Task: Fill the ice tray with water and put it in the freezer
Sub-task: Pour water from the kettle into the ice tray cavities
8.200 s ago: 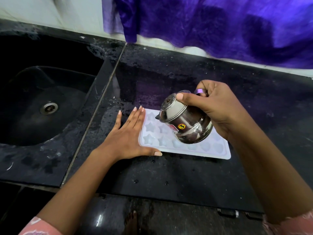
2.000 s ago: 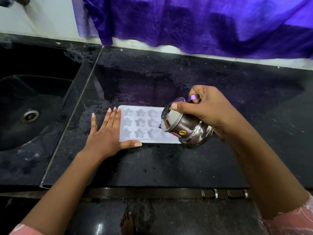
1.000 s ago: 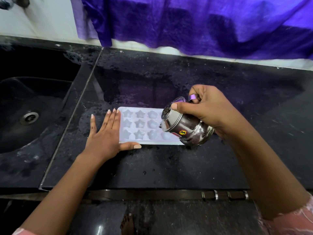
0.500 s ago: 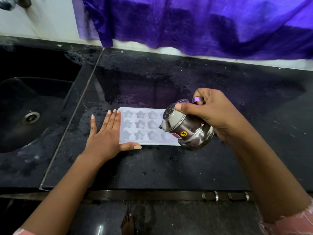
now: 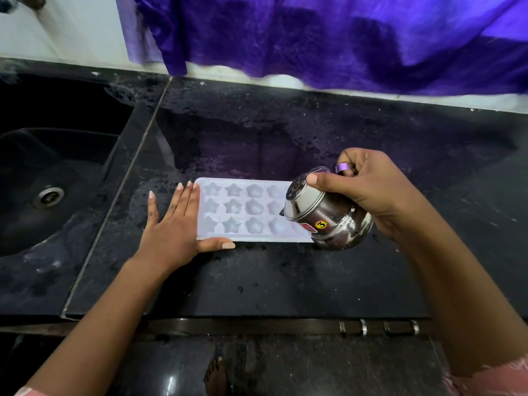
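On the counter (image 5: pixel 285 281), left hand (image 5: pixel 174 232) flat, fingers straight, bracing ice tray (image 5: pixel 243 210); right hand (image 5: pixel 368 192) grips tilted steel pot (image 5: pixel 325 221), seemingly pouring.

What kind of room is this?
Most likely a home kitchen: a black stone counter with a sink set into it on the left, and a steel pot tipped over a white ice tray.

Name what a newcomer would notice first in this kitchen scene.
A shiny round steel pot tilts in the right hand over the right end of a white plastic ice tray with star and flower moulds. The left hand lies flat against the tray's left end on the wet black stone counter. A purple cloth hangs along the wall behind.
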Available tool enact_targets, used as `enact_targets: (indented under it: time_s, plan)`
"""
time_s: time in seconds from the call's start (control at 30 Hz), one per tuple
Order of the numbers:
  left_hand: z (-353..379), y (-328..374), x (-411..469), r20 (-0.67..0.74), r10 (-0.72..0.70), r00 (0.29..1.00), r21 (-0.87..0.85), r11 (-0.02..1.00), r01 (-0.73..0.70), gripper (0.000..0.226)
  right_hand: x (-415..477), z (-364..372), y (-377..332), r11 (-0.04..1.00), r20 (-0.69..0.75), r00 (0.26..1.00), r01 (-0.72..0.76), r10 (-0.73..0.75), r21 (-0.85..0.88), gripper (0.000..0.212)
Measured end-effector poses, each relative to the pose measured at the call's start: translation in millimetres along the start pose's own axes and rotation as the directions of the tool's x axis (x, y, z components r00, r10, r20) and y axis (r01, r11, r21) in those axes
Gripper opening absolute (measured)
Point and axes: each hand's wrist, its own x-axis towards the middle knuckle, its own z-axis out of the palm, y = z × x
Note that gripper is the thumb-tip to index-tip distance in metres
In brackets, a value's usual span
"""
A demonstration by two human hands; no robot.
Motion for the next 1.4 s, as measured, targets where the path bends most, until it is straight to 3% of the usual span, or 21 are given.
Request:
enact_targets:
  time_s: [0.53, 1.4]
  plan:
    - [2, -1, 0, -0.024, 0.011, 1.000, -0.024, 1.000, -0.011, 0.138, 0, -5, -2, 0.992, 0.038, 0.999, 0.023, -0.018, -0.123, 0.049]
    - [3, -2, 0, -0.023, 0.012, 1.000, -0.004, 1.000, -0.012, 0.137, 0, -9, -9, 0.987, 0.022, 0.999, 0.040, -0.037, -0.153, 0.048]
